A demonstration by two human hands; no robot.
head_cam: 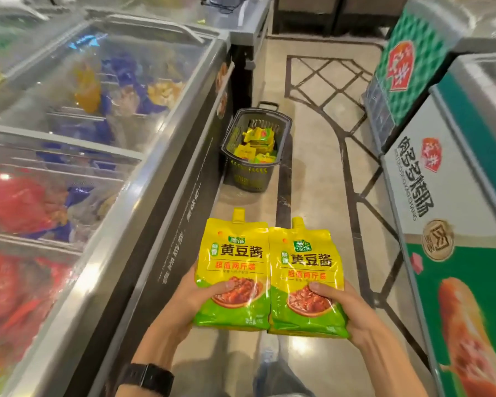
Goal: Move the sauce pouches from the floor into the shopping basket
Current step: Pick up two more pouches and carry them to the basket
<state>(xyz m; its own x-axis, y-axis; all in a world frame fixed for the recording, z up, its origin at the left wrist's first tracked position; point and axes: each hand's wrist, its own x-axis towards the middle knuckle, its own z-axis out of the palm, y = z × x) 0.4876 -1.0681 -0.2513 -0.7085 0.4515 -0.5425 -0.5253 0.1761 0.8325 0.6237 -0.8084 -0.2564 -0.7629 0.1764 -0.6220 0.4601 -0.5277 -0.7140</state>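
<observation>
Far left, the long glass-topped chest freezer (98, 138) runs alongside me, with blurred red, blue and orange packs under the lids. Low down, my left forearm reaches forward and up, a black watch (148, 378) strapped at the wrist. My left hand (189, 296) grips the left soybean sauce pouch (235, 270) by its lower left edge: the thumb lies across the front over the printed bowl, and the fingers curl away behind the pack where I can't see them. The pouch stands upright, yellow on top, green at the bottom, spout cap pointing away from me.

Ahead, beyond the spouts, the grey shopping basket (242, 174) sits on the tiled floor (312, 138), tight against the freezer's dark base, its handle at the far end. It holds a jumble of yellow and green pouches in the basket (245, 151).

Right beside the first pack, edges touching, is the right soybean sauce pouch (307, 282), also upright and held a shade lower. My right hand (352, 310) clasps it from the lower right, thumb pressed over the front picture, fingers wrapped behind and under the bottom corner. That forearm angles in from the lower right. Both packs are up off the floor, in front of me and well short of the basket.

At the right edge stands another freezer cabinet (455, 224) with green and white panels and a sausage picture.
</observation>
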